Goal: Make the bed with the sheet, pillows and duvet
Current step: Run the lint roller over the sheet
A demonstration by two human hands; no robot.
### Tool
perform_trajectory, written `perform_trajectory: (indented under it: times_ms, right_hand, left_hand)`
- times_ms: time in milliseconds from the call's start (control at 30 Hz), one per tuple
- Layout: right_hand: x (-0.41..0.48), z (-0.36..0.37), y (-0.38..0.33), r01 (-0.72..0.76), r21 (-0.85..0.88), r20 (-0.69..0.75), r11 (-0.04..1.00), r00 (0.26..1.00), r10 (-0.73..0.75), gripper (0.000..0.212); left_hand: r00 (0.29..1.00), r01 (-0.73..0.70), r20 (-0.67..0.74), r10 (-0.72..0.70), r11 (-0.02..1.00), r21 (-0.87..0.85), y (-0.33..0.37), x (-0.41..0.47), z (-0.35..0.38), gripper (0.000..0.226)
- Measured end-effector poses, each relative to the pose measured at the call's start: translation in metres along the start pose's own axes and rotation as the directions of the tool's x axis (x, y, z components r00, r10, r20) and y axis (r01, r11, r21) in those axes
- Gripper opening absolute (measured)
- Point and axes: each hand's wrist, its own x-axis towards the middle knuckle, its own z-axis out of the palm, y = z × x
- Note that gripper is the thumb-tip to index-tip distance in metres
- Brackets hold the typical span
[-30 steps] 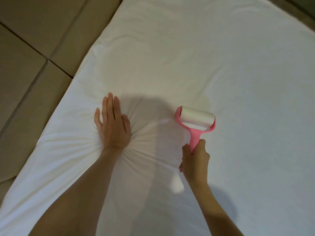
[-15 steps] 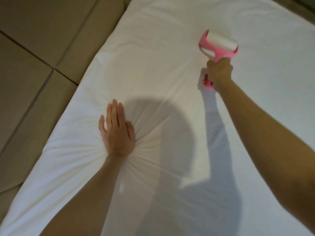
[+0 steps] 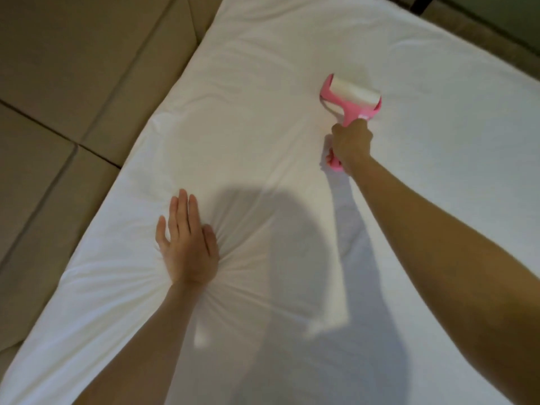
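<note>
Hidden parts: the middle of the lint roller [image 3: 350, 96] handle is covered by the right hand [image 3: 352, 144]; only the pink yoke with its white roll and the butt of the handle show. The right fingers are turned away under the back of the hand.
Cut off: both forearms run out of the picture at its lower and right edges; the near end of the bed lies below the frame.
Hard to make out: a dark strip [image 3: 420, 2] at the top, far beyond the left hand [image 3: 187, 247] and to its right, cannot be identified.
Left fingers [image 3: 182, 211]: straight and close together, thumb set apart, palm flat and pressing on the sheet [image 3: 263, 141]. Creases radiate from the heel of the palm.
Right fingers: curled round the roller handle, gripping it; the roll touches the sheet, well beyond the left hand and to its right.
Sheet: white, spread over the mattress, smooth beyond the left hand and gathered beneath it.
Shadow: a broad shadow lies on the sheet just right of the left hand.
Edges: the sheet's long edge runs diagonally just left of the left hand, meeting a beige panelled surface [image 3: 58, 83] with dark seams.
Open room: bare sheet extends between the left hand and the roller, and farther right of both.
</note>
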Motion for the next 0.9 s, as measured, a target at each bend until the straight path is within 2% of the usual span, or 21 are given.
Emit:
perform_trajectory:
  times_ms: [100, 300, 400, 500, 633, 733, 800, 900]
  right_hand:
    - [-0.039, 0.006, 0.024, -0.028, 0.015, 0.018, 1.000, 0.999, 0.027, 0.032]
    - [-0.105, 0.007, 0.072, -0.104, 0.164, 0.121, 0.981, 0.989, 0.084, 0.021]
    - [-0.109, 0.007, 0.079, -0.118, 0.164, 0.128, 0.979, 0.987, 0.098, 0.018]
    - [-0.090, 0.010, 0.066, -0.119, 0.195, 0.094, 0.974, 0.990, 0.102, 0.020]
    - [-0.023, 0.005, 0.031, -0.068, 0.212, 0.022, 0.975, 0.998, 0.064, 0.041]
    - [0.025, -0.009, -0.008, -0.051, 0.189, 0.022, 0.981, 0.999, 0.048, 0.015]
    - [0.055, -0.014, -0.029, -0.075, 0.178, 0.030, 0.981, 0.997, 0.071, 0.025]
    - [0.088, -0.016, -0.047, -0.084, 0.128, 0.029, 0.988, 0.996, 0.081, 0.019]
  left_hand:
    - [1.000, -0.003, 0.018, 0.003, 1.000, 0.000, 0.000, -0.002, -0.001, 0.058]
    - [1.000, 0.003, 0.029, -0.002, 1.000, -0.005, 0.000, -0.002, -0.002, 0.060]
    - [1.000, 0.003, 0.021, -0.003, 1.000, 0.010, 0.000, -0.002, 0.000, 0.059]
    - [1.000, -0.002, 0.015, 0.002, 1.000, 0.011, 0.000, -0.002, 0.000, 0.058]
    - [1.000, 0.014, 0.007, -0.014, 1.000, 0.000, 0.001, -0.002, -0.002, 0.057]
    - [1.000, 0.022, 0.021, -0.022, 1.000, 0.004, 0.003, 0.001, -0.006, 0.058]
    - [1.000, 0.026, 0.007, -0.026, 1.000, 0.014, 0.005, 0.001, -0.013, 0.056]
    - [0.999, 0.000, -0.051, -0.001, 1.000, -0.013, 0.015, 0.013, -0.024, 0.051]
